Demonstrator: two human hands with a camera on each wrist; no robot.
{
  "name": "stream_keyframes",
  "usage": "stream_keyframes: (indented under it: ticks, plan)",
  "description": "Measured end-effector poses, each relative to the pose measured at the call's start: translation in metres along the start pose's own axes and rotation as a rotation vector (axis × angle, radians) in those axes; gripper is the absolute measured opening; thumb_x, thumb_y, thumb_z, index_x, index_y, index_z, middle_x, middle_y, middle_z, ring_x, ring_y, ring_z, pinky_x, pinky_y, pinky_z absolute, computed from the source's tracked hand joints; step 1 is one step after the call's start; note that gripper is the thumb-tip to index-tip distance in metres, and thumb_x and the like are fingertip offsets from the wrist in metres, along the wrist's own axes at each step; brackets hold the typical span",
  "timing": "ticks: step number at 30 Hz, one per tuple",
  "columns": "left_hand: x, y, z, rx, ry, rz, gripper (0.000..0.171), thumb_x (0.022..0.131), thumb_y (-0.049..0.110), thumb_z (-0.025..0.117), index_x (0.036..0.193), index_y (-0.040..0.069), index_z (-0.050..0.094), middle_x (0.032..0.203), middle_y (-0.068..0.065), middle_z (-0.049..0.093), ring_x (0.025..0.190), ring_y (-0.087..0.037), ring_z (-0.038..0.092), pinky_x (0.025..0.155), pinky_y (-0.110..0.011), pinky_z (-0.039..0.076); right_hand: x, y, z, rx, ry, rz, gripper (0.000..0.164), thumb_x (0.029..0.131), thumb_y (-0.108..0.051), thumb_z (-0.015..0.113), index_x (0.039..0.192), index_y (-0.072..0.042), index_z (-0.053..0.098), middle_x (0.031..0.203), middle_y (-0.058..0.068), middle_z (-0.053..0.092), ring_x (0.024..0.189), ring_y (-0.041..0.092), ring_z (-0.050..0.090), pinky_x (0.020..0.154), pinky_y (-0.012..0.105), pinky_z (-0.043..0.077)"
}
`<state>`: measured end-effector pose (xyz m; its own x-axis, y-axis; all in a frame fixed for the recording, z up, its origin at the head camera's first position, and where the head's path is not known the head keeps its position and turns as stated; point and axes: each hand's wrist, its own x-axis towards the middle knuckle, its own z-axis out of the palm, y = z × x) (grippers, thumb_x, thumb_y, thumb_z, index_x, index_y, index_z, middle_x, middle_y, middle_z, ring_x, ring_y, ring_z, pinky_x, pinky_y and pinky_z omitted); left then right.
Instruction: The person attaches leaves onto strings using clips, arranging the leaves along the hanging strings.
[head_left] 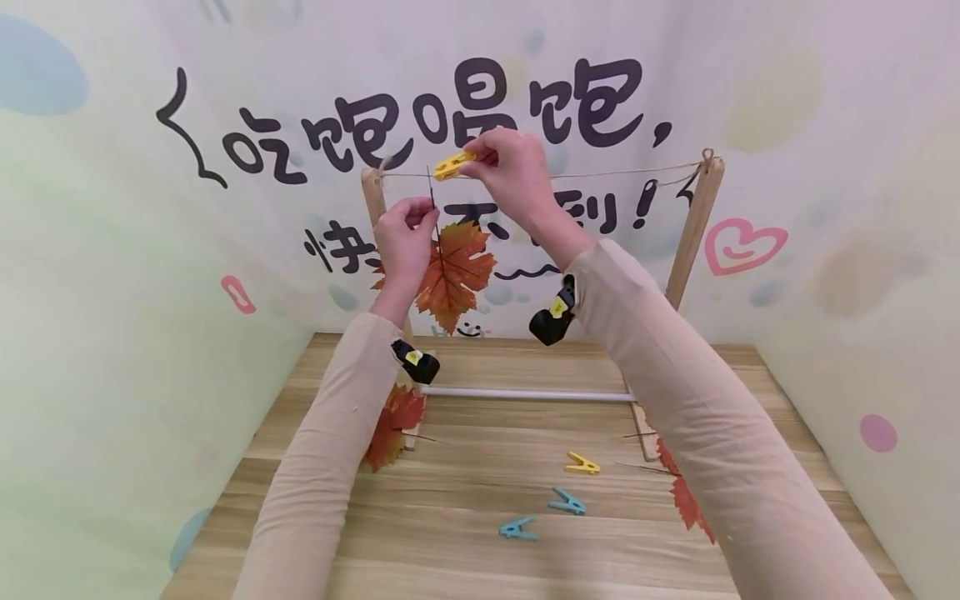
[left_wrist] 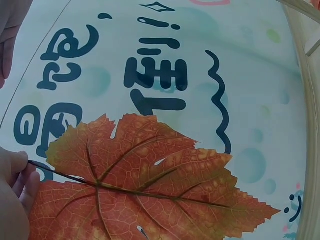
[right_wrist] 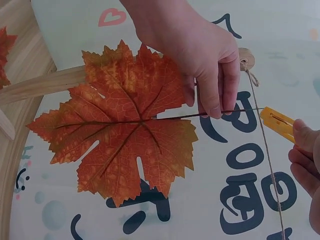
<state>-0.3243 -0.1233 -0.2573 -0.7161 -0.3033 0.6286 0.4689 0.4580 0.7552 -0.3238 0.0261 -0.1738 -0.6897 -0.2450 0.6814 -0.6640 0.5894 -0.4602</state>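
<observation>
My left hand (head_left: 405, 243) pinches the dark thin stem of an orange-red artificial maple leaf (head_left: 455, 275), which hangs with its tip down. The stem's upper end reaches up to a thin string (head_left: 600, 174) and crosses it in the right wrist view. Between thumb and fingers, my right hand (head_left: 513, 171) holds a yellow clothespin (right_wrist: 277, 124) by its handle end. Its nose lies right beside the stem's end and the string; whether it touches either, I cannot tell. The leaf (left_wrist: 150, 192) fills much of the left wrist view.
Two wooden posts (head_left: 690, 233) carry the string, with a white rod (head_left: 525, 394) low between them. On the wooden table (head_left: 465, 483) lie a yellow clothespin (head_left: 582, 463), blue clothespins (head_left: 567, 501) and more leaves, at left (head_left: 395, 425) and partly behind the right sleeve (head_left: 690, 417).
</observation>
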Motion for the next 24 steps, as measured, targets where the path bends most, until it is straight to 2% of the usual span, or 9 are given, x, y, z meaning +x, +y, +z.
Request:
stream_keyframes:
  ticks: [14,24]
  plan:
    - [0.000,-0.002,0.003,0.030,0.015,-0.011,0.017,0.083,0.011,0.066,0.096,0.000,0.068,0.092,-0.011,0.068,0.081,-0.019,0.063,0.073,-0.022,0.051,0.000,0.001,0.012,-0.013,-0.001,0.044,0.024,0.080,-0.015,0.068,0.101,-0.003,0.068,0.096,0.007,0.068,0.078,0.013,0.060,0.068,0.016,0.046]
    - [0.002,-0.003,0.005,-0.013,0.042,-0.008,0.015,0.082,0.009,0.066,0.094,0.000,0.068,0.090,-0.012,0.068,0.080,-0.019,0.063,0.072,-0.022,0.051,0.003,-0.002,0.016,-0.011,-0.009,0.051,0.024,0.080,-0.016,0.068,0.101,-0.004,0.068,0.095,0.007,0.068,0.078,0.012,0.060,0.070,0.015,0.045]
